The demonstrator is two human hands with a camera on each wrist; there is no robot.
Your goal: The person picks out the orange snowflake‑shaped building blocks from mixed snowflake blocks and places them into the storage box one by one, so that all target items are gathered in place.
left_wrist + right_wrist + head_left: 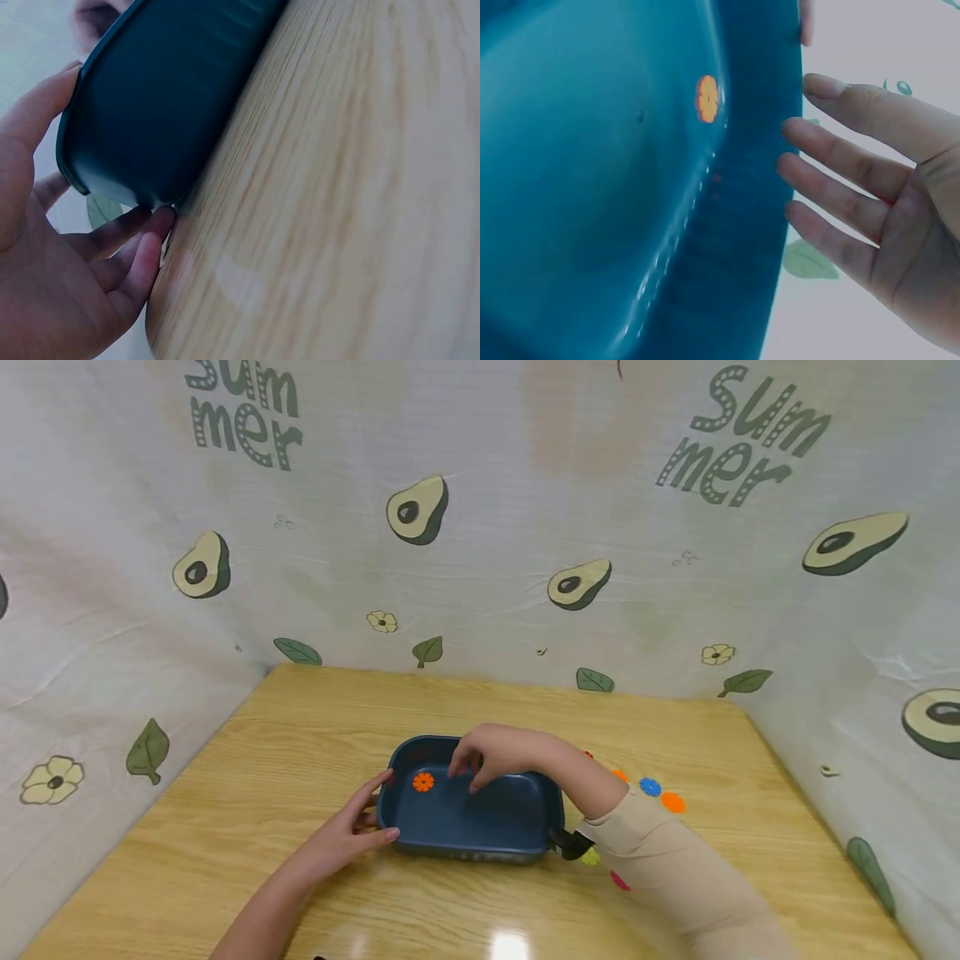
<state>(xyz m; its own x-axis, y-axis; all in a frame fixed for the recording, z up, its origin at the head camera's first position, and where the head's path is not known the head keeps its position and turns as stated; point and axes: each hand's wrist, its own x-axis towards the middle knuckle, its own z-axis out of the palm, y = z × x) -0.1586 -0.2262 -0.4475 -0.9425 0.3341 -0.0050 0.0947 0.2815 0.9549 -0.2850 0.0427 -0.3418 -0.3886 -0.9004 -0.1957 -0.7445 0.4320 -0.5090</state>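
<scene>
A dark blue rectangular tray with raised walls sits on the wooden table. Inside it, towards the left end, lies an orange flower-shaped disc, which also shows in the right wrist view. My left hand grips the tray's left end; in the left wrist view its thumb is at the rim and the other fingers curl against the outer wall. Over the tray, right of the orange disc, hovers my right hand with loosely bent, spread fingers and nothing between them.
Right of the tray, partly hidden by the right forearm, several flower-shaped discs lie on the table: blue, orange, yellow-green and pink. A printed cloth hangs behind and at both sides.
</scene>
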